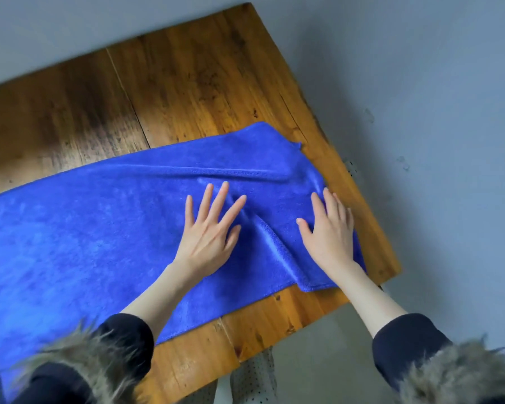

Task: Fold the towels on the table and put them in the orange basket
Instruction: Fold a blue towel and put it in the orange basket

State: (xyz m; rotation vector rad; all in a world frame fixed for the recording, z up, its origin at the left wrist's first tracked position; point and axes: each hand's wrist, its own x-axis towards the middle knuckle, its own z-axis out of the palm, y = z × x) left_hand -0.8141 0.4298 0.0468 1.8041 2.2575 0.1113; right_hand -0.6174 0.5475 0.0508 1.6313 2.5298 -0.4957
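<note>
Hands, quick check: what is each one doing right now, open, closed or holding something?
Left hand: open, fingers spread, flat on the blue towel.
Right hand: open, fingers straight, pressing the towel near its right end.

Plush matt cloth towel (99,228) on a glossy, stained wooden table (187,91) (fur-trimmed sleeves (91,354)).

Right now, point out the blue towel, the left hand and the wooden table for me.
blue towel (79,228): head view, on its flat left stretch.
left hand (207,237): head view, on the back of the hand, fingers spread flat on the towel.
wooden table (187,83): head view, on bare planks beyond the towel.
</note>
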